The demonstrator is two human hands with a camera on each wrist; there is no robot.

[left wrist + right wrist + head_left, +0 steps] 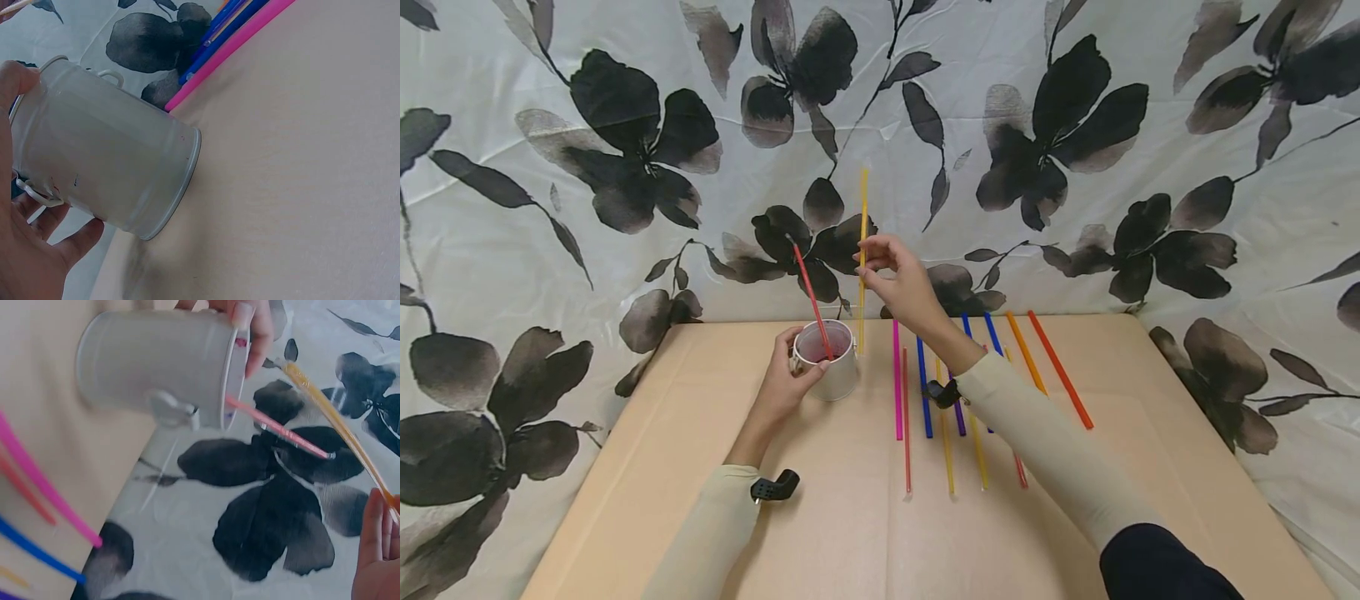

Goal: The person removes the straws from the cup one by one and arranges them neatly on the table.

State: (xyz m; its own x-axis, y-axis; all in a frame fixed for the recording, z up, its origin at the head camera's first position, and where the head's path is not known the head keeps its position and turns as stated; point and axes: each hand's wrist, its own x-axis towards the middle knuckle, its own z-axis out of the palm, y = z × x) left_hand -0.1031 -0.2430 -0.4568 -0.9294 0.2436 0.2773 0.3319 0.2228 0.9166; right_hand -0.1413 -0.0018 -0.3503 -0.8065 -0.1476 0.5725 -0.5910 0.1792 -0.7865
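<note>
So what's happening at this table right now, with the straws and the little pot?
A person sits at a tan table. The left hand holds a small white metal pot that already has one red straw leaning in it. The right hand pinches a yellow straw upright beside and above the pot. More straws in pink, blue, orange, red and yellow lie in a row on the table to the right.
</note>
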